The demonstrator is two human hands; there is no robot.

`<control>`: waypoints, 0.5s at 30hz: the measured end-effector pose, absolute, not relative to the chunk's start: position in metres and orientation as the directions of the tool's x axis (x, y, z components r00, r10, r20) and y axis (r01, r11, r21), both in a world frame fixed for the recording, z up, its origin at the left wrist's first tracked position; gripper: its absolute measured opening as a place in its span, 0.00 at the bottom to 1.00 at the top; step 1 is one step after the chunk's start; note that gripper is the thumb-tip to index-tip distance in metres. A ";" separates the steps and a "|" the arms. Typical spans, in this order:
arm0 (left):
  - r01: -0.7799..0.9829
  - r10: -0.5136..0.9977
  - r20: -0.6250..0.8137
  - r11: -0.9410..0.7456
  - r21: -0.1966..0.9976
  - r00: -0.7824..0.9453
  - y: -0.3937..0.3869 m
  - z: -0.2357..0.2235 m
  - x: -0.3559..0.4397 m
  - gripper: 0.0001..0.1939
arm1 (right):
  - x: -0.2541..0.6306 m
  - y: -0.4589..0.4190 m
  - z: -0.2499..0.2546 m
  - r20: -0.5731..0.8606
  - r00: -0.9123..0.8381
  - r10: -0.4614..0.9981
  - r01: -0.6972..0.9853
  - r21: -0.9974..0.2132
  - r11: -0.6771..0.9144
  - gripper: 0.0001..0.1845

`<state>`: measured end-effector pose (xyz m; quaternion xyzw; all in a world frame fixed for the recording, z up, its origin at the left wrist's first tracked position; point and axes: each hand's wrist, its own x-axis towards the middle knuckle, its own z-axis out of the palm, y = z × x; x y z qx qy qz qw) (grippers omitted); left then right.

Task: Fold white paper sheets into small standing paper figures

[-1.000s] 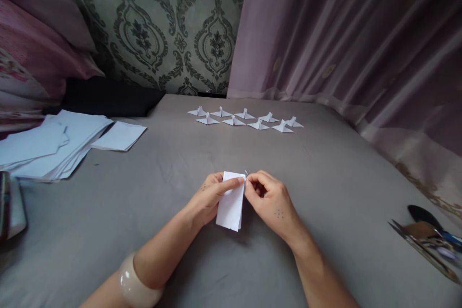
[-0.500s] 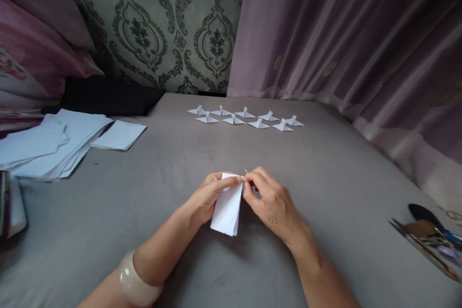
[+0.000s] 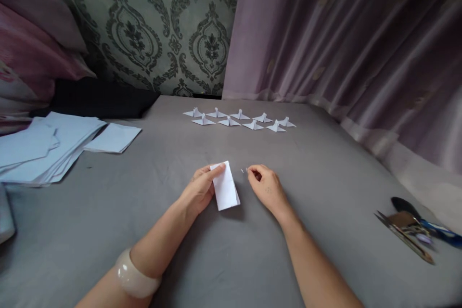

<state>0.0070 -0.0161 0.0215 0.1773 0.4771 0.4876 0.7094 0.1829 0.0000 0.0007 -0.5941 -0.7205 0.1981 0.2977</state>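
Note:
My left hand (image 3: 204, 184) is closed on a folded sheet of white paper (image 3: 226, 187), thumb across its top edge; the lower right corner of the layers stands slightly apart. To the right of the paper, my right hand (image 3: 266, 185) pinches a tiny white paper scrap (image 3: 247, 170) between thumb and forefinger, no longer touching the sheet. Another white sliver (image 3: 242, 171) shows just left of those fingertips; whether it falls or lies on the grey cloth (image 3: 173, 260) I cannot tell.
Several folded white paper figures (image 3: 228, 121) stand in two rows at the back. Paper stacks (image 3: 68, 134) and a smaller pile (image 3: 113, 138) lie left. Scissors (image 3: 404, 238) and other small tools lie right. A purple curtain (image 3: 288, 33) hangs behind.
My right hand has drawn away from the paper's top corner with a small scrap. My left hand has moved left and tilted the folded paper. The whole view has shifted slightly.

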 end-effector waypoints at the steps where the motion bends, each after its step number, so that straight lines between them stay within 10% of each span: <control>1: -0.545 0.868 -0.494 0.439 0.714 0.051 -0.014 0.020 0.006 0.07 | 0.181 0.002 -0.001 0.178 -0.115 0.977 0.757 -0.622 0.202 0.11; 15: -0.682 0.892 -0.451 0.334 0.651 0.006 -0.009 0.023 -0.009 0.05 | 0.166 0.010 0.020 -0.042 -0.229 0.973 0.873 -0.450 0.186 0.11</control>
